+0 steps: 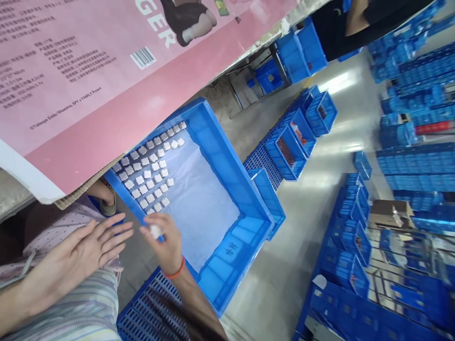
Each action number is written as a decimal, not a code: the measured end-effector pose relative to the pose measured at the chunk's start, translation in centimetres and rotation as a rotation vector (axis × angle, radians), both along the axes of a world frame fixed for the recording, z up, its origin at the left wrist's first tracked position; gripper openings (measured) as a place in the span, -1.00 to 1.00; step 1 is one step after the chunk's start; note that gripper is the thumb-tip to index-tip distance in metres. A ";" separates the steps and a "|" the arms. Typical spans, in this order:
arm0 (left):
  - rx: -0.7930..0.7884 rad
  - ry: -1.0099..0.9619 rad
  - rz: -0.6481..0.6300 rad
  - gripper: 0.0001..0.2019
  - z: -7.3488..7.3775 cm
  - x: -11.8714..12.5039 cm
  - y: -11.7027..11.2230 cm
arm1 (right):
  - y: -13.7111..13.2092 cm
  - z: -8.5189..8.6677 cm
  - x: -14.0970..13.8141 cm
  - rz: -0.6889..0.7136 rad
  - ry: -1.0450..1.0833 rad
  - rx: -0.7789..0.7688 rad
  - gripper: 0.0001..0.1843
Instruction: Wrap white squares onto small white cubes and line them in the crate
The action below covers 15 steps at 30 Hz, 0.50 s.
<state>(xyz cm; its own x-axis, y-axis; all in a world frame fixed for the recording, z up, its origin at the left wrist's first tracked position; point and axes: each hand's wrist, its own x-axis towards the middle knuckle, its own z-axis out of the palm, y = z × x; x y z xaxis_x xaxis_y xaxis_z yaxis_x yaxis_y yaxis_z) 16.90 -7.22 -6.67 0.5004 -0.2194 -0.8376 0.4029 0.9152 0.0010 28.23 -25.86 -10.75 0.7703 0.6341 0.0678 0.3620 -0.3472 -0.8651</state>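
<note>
My right hand [166, 242], with an orange band at the wrist, is over the near edge of a large blue crate [213, 118]. Its thumb and fingers pinch a small white piece [155, 231] with a bit of blue beside it. Inside the crate, several small white blocky pieces [147, 174] stand in rows on a pale sheet [202, 199], towards the left side. My left hand [83, 253] is outside the crate with its fingers stretched out and apart, holding nothing.
A pink printed cardboard sheet [117, 94] covers the worktop above and overlaps the crate's upper side. Blue slatted pallets [152, 308] lie below. Several filled blue bins [287, 147] line the aisle. A person in black [337, 28] is at the top right.
</note>
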 end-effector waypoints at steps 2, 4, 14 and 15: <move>-0.002 -0.011 0.024 -0.50 -0.5 -0.5 0.9 | -2.4 -2.6 3.1 -0.111 0.031 -0.098 -0.73; 0.023 0.006 0.049 -0.53 -1.1 -1.3 1.9 | -4.6 -5.6 6.0 -0.180 0.063 -0.190 -0.67; 0.100 0.216 0.122 -0.62 -2.0 -4.1 3.8 | -7.4 -12.5 11.3 -0.097 0.132 -0.418 -0.67; 0.108 0.222 0.131 -0.62 -2.0 -4.0 3.9 | -7.4 -12.7 11.4 -0.087 0.127 -0.433 -0.67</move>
